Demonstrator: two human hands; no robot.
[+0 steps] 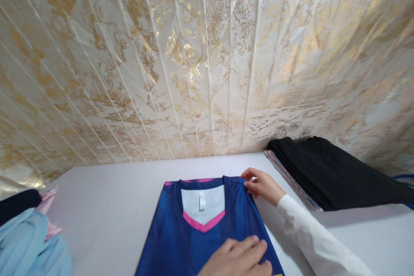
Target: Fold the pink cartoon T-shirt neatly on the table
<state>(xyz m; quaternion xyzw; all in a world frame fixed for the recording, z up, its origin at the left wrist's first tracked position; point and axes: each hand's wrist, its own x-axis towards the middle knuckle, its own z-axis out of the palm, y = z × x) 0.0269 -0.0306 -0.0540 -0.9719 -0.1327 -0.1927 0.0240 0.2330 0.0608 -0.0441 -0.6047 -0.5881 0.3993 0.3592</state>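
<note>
A navy blue jersey (171, 224) with a pink-edged V-neck lies folded narrow on the white table, collar toward the far side. Inside its neck opening a small white label (202, 199) shows against the white lining. My right hand (260, 185), in a white sleeve, pinches the jersey's right shoulder corner between thumb and fingers. Across the lower chest, my left hand (239, 258) rests palm down with its fingers stretched toward the right. The lower part of the jersey runs out of view.
On the right of the white table (106, 207) is a stack of folded garments, a black one (317, 172) on top. Crumpled light blue cloth (32, 241) lies at the left edge, with pink and dark pieces behind. A gold-patterned curtain (200, 64) hangs at the back.
</note>
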